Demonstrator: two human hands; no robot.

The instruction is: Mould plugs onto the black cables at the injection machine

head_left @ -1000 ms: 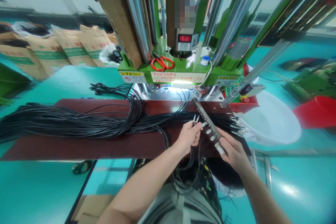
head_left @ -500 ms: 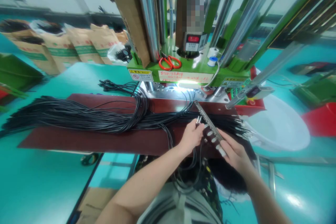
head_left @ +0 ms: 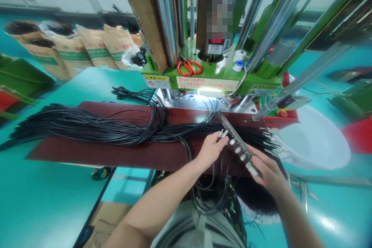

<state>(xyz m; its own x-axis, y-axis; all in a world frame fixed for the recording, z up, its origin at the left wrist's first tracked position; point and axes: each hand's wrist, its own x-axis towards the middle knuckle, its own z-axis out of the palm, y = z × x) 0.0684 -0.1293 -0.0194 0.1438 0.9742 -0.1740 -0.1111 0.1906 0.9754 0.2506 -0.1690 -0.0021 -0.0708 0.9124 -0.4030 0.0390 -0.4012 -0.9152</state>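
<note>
Left hand (head_left: 212, 149): silver-tipped black cable ends (head_left: 222, 135) pinched between fingers | Right hand (head_left: 269, 171): slim grey metal bar (head_left: 234, 131) clasped in fingers over reddish-brown flat surface (head_left: 110, 154) | Bar should be kept steady, cable ends aligned squarely.

Both forearms (head_left: 168, 193) are bare, with a greyish garment (head_left: 181, 217) and dark, yellow-flecked cloth (head_left: 236, 205).

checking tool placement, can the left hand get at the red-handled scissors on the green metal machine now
Probably yes: the red-handled scissors' handles lie uncovered near the green metal machine's front edge, though the left hand holds silver-tipped cable ends.
</note>
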